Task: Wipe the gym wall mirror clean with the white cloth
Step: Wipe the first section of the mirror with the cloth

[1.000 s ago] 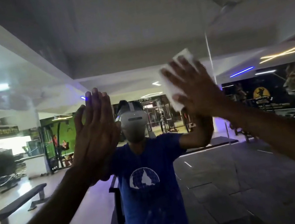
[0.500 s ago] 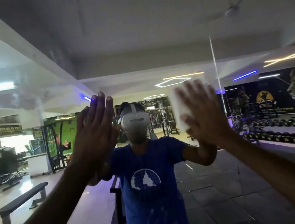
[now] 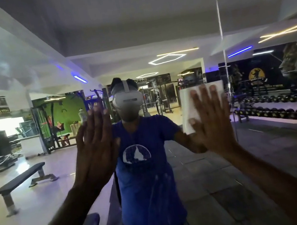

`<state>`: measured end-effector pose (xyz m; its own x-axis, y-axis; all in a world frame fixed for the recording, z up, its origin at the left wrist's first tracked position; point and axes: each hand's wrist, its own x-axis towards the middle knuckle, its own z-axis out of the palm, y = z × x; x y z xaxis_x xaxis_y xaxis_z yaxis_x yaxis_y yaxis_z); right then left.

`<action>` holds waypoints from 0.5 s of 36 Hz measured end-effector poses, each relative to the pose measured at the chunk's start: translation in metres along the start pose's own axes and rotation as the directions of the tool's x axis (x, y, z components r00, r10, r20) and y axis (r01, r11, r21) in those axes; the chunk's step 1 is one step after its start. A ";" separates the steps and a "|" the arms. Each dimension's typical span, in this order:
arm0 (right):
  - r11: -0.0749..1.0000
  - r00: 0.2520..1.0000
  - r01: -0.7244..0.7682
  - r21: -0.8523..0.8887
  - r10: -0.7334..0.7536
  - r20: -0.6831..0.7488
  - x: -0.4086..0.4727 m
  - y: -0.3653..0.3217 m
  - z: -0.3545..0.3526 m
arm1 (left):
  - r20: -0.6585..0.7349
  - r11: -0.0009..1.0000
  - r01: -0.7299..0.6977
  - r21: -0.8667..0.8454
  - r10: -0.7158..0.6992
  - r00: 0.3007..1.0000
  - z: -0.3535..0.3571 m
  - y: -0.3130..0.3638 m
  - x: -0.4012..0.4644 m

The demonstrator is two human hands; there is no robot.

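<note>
The wall mirror (image 3: 148, 24) fills the whole view and reflects the gym and a person in a blue shirt with a headset. My right hand (image 3: 210, 119) presses the folded white cloth (image 3: 187, 103) flat against the glass at about head height, fingers straight and spread. The cloth shows above and to the left of the hand. My left hand (image 3: 95, 148) lies flat on the mirror to the left, fingers straight and together, holding nothing. Faint streaks run down the glass (image 3: 158, 199) low in the middle.
A vertical seam (image 3: 225, 60) between mirror panels runs just right of the cloth. The reflection shows a flat bench (image 3: 20, 180) at the left, a dumbbell rack (image 3: 285, 111) at the right and exercise machines (image 3: 53, 124) behind.
My right hand has slid the cloth down the mirror from high up to about head height. My left hand has stayed flat on the glass in much the same place.
</note>
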<state>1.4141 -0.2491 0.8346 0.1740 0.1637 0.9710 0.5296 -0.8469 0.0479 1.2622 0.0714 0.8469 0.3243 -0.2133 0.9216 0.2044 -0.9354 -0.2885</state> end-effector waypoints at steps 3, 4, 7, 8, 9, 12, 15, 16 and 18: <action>0.906 0.903 -0.422 0.044 0.424 -0.071 -0.016 -0.013 0.006 | 0.014 0.998 0.033 -0.054 -0.032 0.999 0.001 0.005 -0.024; 0.857 0.853 -0.513 0.052 0.516 -0.076 -0.028 -0.037 0.011 | 0.020 0.997 0.038 -0.073 -0.036 0.999 0.002 0.006 -0.032; 0.937 0.939 -0.343 0.062 0.339 0.056 -0.093 -0.136 0.033 | 0.051 0.992 0.076 -0.101 -0.071 0.996 0.002 0.003 -0.056; 0.986 0.983 -0.142 0.089 0.130 0.129 -0.119 -0.166 0.038 | 0.058 0.990 0.091 -0.104 -0.086 0.995 0.001 -0.001 -0.065; 0.990 0.978 0.055 0.127 -0.079 0.191 -0.138 -0.187 0.041 | 0.069 0.990 0.098 -0.101 -0.091 0.993 0.000 -0.007 -0.074; 0.933 0.906 0.313 0.176 -0.349 0.240 -0.151 -0.198 0.049 | 0.118 0.991 0.114 -0.067 -0.106 0.987 -0.008 -0.037 -0.100; 0.960 0.949 0.249 0.130 -0.269 0.166 -0.119 -0.168 0.045 | 0.167 0.977 0.211 0.002 -0.209 0.964 -0.018 -0.076 -0.119; 0.982 0.977 0.160 0.098 -0.172 0.129 -0.104 -0.152 0.043 | 0.177 0.970 0.241 0.020 -0.240 0.954 -0.021 -0.088 -0.124; 0.987 0.986 -0.159 0.038 0.157 0.048 -0.075 -0.126 0.037 | 0.173 0.961 0.278 0.013 -0.276 0.945 -0.027 -0.105 -0.136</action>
<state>1.3652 -0.1362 0.7466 0.2948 0.0533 0.9541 0.5264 -0.8423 -0.1156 1.1722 0.1908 0.7587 0.4102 0.1052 0.9059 0.2989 -0.9540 -0.0245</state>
